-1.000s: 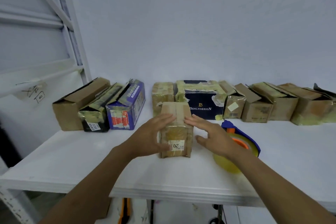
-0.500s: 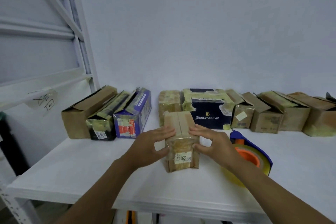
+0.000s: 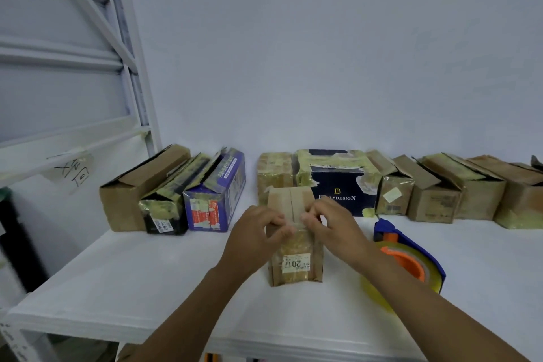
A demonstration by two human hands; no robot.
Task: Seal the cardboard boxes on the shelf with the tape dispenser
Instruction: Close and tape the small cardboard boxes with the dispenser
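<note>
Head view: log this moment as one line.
left hand: grips small box | right hand: pinches box top | tape dispenser: on shelf, untouched

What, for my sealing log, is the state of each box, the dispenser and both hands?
front box: upright, top flaps folded shut, pinched at its top front edge.
left hand: pinches the front box.
right hand: pinches the front box.
tape dispenser: lying on the shelf, untouched.
navy box: closed, taped.
blue box: flap ajar.
far-left brown box: flap ajar.
</note>
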